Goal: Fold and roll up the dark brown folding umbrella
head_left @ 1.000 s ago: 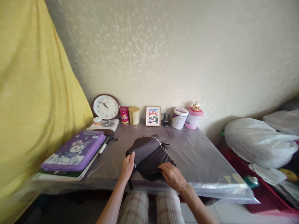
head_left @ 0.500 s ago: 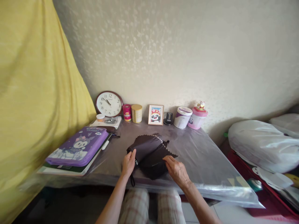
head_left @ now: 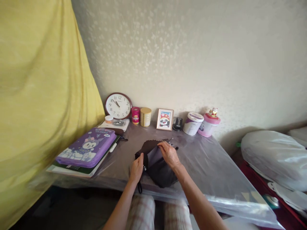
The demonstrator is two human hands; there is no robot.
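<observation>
A black folding umbrella (head_left: pixel 161 175) with patterned edging lies loosely bunched near the table's front edge, its canopy in slack folds. My left hand (head_left: pixel 137 168) is closed around the left end, where white lettering shows on a dark band and a wrist loop (head_left: pixel 139 187) hangs below. With thumb and fingers together, my right hand (head_left: pixel 169 154) pinches a fold of the canopy near its far side. Several small rib tips stick out just beyond the right hand. The shaft is hidden under the cloth.
A plastic-covered table (head_left: pixel 203 172) holds a purple case (head_left: pixel 87 148) on books at left. Along the wall stand a clock (head_left: pixel 118 106), a pink can (head_left: pixel 135 115), a yellow-lidded can (head_left: pixel 145 117), a picture frame (head_left: pixel 165 119) and two tubs (head_left: pixel 193 124). A white bag (head_left: pixel 273 159) sits at right.
My right hand has moved up and to the left, folding a canopy panel over toward the left hand. My left hand keeps its grip. The view has shifted slightly left.
</observation>
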